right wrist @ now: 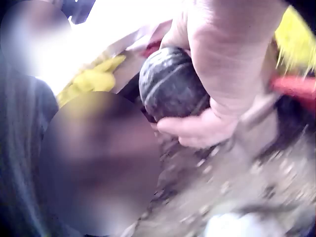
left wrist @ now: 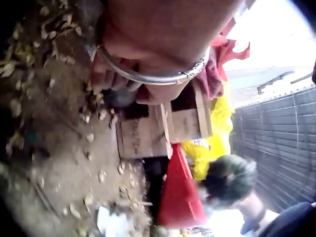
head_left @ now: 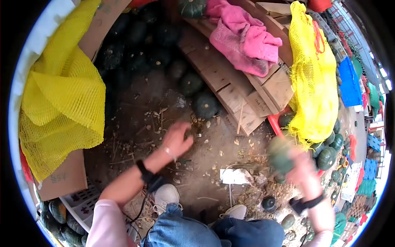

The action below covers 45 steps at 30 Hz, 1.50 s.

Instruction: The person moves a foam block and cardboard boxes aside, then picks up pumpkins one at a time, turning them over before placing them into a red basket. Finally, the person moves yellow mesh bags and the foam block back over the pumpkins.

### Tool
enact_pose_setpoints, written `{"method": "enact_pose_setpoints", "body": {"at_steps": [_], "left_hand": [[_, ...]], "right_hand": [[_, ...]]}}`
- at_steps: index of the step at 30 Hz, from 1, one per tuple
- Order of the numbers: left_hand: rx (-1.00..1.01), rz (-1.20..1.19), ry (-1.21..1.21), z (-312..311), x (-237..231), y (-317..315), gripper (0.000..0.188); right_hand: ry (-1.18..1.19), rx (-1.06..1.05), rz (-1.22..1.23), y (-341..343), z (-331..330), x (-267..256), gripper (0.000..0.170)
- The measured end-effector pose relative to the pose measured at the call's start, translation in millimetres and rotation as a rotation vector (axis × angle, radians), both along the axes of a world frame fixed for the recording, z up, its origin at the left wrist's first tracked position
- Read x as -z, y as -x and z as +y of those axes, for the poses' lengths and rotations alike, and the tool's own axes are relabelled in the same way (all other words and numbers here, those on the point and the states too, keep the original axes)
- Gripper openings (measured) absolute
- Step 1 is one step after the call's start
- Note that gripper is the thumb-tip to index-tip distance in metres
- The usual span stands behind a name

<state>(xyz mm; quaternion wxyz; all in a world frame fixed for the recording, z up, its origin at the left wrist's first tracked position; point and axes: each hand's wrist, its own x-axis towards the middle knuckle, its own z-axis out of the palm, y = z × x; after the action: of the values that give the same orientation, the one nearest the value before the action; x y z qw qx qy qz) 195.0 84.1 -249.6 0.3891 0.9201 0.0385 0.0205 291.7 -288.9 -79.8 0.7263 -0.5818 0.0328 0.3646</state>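
My right hand [head_left: 303, 171] grips a dark green pumpkin [head_left: 280, 156] on the right side of the head view, both blurred. In the right wrist view, thumb and fingers wrap round this ribbed pumpkin [right wrist: 173, 86]. It also appears raised beside the red plastic piece in the left wrist view. My left hand [head_left: 177, 139], with a bracelet at the wrist, hovers over the littered dirt floor, its fingers loosely bent and holding nothing. Beyond it, a pile of dark green pumpkins [head_left: 205, 105] fills the shaded corner.
Wooden crate boards [head_left: 247, 111] carry a pink cloth [head_left: 247, 39]. A yellow mesh bag [head_left: 314, 82] hangs at the right over a red plastic edge [head_left: 275, 123], with several pumpkins [head_left: 327, 158] beyond. Another yellow mesh [head_left: 61, 107] drapes over cardboard [head_left: 66, 175] at left. White scrap [head_left: 235, 176] lies near my shoes.
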Motion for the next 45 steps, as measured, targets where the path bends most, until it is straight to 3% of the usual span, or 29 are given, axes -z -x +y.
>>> {"method": "enact_pose_setpoints", "body": {"at_steps": [3,4,6,7,8,9,11,12,15,17,18,21,24,27,28,29,30,31,32,33,35,36,37,39,41,42,43,44,45], "left_hand": [[-0.067,-0.025,-0.214,-12.9,11.4,-76.8,0.074],[-0.088,0.006,-0.279,-22.5,11.1,-99.6,0.084],[-0.118,0.151,-0.362,-44.8,1.6,-125.3,0.090],[-0.129,0.231,-0.401,-50.9,-0.9,-130.6,0.093],[-0.157,0.230,-0.381,-52.1,-0.6,-132.2,0.091],[-0.168,0.205,-0.227,-50.4,10.3,-130.0,0.091],[-0.180,0.170,0.067,-36.0,44.4,-112.6,0.092],[-0.069,0.155,0.627,-27.1,45.1,-95.7,0.075],[-0.017,0.642,1.984,-18.8,26.7,-32.6,0.067],[-0.099,0.618,2.031,-24.0,2.8,-6.4,0.059],[-0.174,0.612,2.017,-28.4,-5.6,0.8,0.056],[-0.319,0.556,1.876,-49.3,-22.5,10.1,0.049],[-0.407,0.637,1.693,-57.6,-30.6,19.8,0.039],[-0.040,0.435,0.739,-41.8,-13.8,13.5,0.029],[-0.028,0.365,0.395,-36.1,-13.7,9.1,0.028],[-0.049,0.230,0.293,-25.8,-9.3,-3.1,0.032],[-0.075,0.090,0.189,-11.4,0.7,-18.0,0.036],[-0.104,-0.045,0.084,0.8,8.3,-34.0,0.040],[-0.121,-0.122,-0.014,11.2,11.0,-54.9,0.047],[-0.142,-0.191,-0.110,21.1,13.1,-76.7,0.054],[-0.166,-0.101,-0.247,26.7,14.6,-120.0,0.063],[-0.184,-0.070,-0.315,24.2,14.9,-139.9,0.068],[-0.190,-0.020,-0.357,19.6,17.7,-155.0,0.070],[-0.208,0.094,-0.444,14.6,29.5,-178.7,0.076],[-0.188,0.165,-0.476,12.2,25.4,-190.1,0.082],[-0.173,0.208,-0.492,12.9,25.8,-190.8,0.085],[-0.106,0.244,-0.503,14.7,24.0,-185.6,0.087],[-0.035,0.284,-0.514,16.0,18.8,-176.3,0.088],[0.034,0.319,-0.529,19.3,13.5,-168.4,0.090]], "right_hand": [[-0.403,0.756,-0.442,-89.8,-78.6,-165.7,0.059],[-0.548,0.531,-0.470,-81.6,-77.4,-193.8,0.061],[-0.586,0.313,-0.455,-57.3,-65.0,-193.9,0.063],[-0.484,0.338,-0.414,-38.4,-47.1,-164.0,0.063],[-0.115,0.279,-0.444,-18.1,-26.6,-134.0,0.055],[0.238,0.172,-0.452,2.3,-6.2,-104.1,0.047],[0.234,0.012,-0.222,23.8,31.7,-52.9,0.035],[0.256,-0.031,-0.209,29.9,32.9,-32.0,0.037],[0.346,-0.212,-0.248,39.2,62.3,35.0,0.037],[0.249,-0.203,-0.151,39.0,84.1,64.4,0.049],[0.202,-0.195,-0.082,38.6,99.4,66.4,0.060],[0.012,-0.274,-0.039,41.9,133.5,75.0,0.070],[0.008,-0.257,-0.204,48.8,142.9,91.9,0.074],[0.097,-0.261,-0.083,56.6,127.1,97.0,0.075],[0.174,-0.372,-0.041,55.4,115.7,86.7,0.069],[0.272,-0.437,-0.036,57.2,100.5,75.1,0.069],[0.280,-0.505,-0.110,53.0,76.9,67.0,0.063],[0.473,-0.536,-0.189,37.1,59.5,32.1,0.056],[0.818,-0.621,-0.712,7.5,37.6,-7.4,0.049],[0.529,-0.054,-0.201,-18.4,-3.5,-47.4,0.038],[0.137,0.372,-0.434,-78.6,-82.8,-116.2,0.044],[-0.122,0.412,-0.544,-93.0,-115.3,-155.8,0.047],[-0.332,0.317,-0.571,-94.6,-143.1,-183.4,0.050],[-1.044,0.335,-0.313,-70.0,-106.4,-212.6,0.073],[-0.434,0.120,-0.483,-38.6,-54.3,-173.2,0.052],[-0.029,0.732,-0.480,-12.6,0.8,-142.6,0.042],[-0.088,0.246,-0.349,-5.2,-7.2,-106.5,0.045],[0.168,0.225,-0.356,7.7,16.6,-86.5,0.044],[0.208,0.164,-0.313,15.6,38.1,-66.9,0.040]]}}
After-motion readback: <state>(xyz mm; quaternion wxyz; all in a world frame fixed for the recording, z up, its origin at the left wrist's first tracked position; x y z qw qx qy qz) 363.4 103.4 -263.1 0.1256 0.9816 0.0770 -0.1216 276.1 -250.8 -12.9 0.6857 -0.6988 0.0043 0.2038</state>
